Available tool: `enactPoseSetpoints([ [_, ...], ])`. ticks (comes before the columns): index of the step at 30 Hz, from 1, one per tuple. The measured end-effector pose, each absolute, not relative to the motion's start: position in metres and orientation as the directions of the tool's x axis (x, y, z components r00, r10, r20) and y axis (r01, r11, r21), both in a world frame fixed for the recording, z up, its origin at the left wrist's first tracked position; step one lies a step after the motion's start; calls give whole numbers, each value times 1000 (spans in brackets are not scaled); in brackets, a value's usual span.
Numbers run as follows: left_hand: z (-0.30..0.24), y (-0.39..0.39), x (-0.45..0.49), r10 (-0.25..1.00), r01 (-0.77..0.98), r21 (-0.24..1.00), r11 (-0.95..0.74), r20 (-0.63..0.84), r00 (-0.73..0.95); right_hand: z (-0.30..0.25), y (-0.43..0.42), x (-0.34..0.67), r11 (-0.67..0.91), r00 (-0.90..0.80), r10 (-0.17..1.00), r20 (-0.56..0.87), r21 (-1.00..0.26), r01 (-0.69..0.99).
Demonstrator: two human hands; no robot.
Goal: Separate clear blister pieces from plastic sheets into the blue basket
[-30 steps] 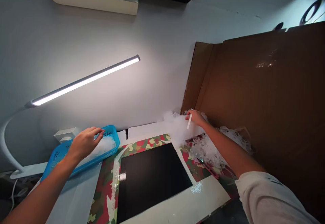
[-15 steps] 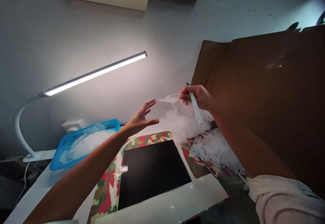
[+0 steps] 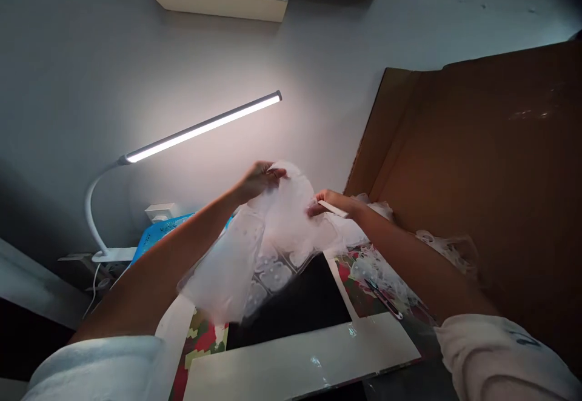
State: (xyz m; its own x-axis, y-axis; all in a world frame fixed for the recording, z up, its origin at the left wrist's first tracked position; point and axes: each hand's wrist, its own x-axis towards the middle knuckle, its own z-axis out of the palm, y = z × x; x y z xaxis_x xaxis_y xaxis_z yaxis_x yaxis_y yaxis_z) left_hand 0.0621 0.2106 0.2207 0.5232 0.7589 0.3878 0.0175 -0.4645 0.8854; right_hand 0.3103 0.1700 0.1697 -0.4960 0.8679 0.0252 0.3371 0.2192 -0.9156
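Note:
A clear plastic sheet [image 3: 254, 249] with rows of moulded bubble shapes hangs in the air above the black mat [image 3: 300, 304]. My left hand [image 3: 259, 178] pinches its top edge, fingers closed. My right hand [image 3: 330, 202] grips the sheet's right side and also holds a thin white stick-like tool [image 3: 333, 208]. The sheet droops down and to the left over my left forearm.
A lit white desk lamp [image 3: 200, 127] reaches over the desk from the left. A blue basket [image 3: 157, 236] sits behind my left arm. A big brown cardboard box [image 3: 477, 171] stands at the right, with a heap of white plastic scraps [image 3: 386, 268] at its foot.
My left hand left the blue basket, swung right and took hold of the plastic sheet. My right hand lifted the sheet off the heap and brought it toward me; it now hangs between both hands.

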Motion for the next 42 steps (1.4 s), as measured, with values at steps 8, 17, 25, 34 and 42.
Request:
enactPoseSetpoints([
  [8, 227, 203, -11, 675, 204, 709, -674, 481, 559, 196, 150, 298, 618, -285, 762, 582, -520, 590],
  [17, 89, 114, -83, 507, 528, 461, -713, -181, 843, 71, 35, 292, 398, -595, 803, -11, -733, 551],
  [25, 12, 86, -61, 660, 605, 321, -729, 93, 745, 9, 10, 319, 207, -197, 976, 95, -699, 684],
  [34, -11, 64, -54, 708, 696, 142, -704, 72, 702, -19, 2, 324, 192, -156, 981, 117, -719, 668],
  [42, -7, 44, -71, 816, 618, 604, -504, 96, 570, -21, -10, 327, 169, -164, 983, 79, -733, 659],
])
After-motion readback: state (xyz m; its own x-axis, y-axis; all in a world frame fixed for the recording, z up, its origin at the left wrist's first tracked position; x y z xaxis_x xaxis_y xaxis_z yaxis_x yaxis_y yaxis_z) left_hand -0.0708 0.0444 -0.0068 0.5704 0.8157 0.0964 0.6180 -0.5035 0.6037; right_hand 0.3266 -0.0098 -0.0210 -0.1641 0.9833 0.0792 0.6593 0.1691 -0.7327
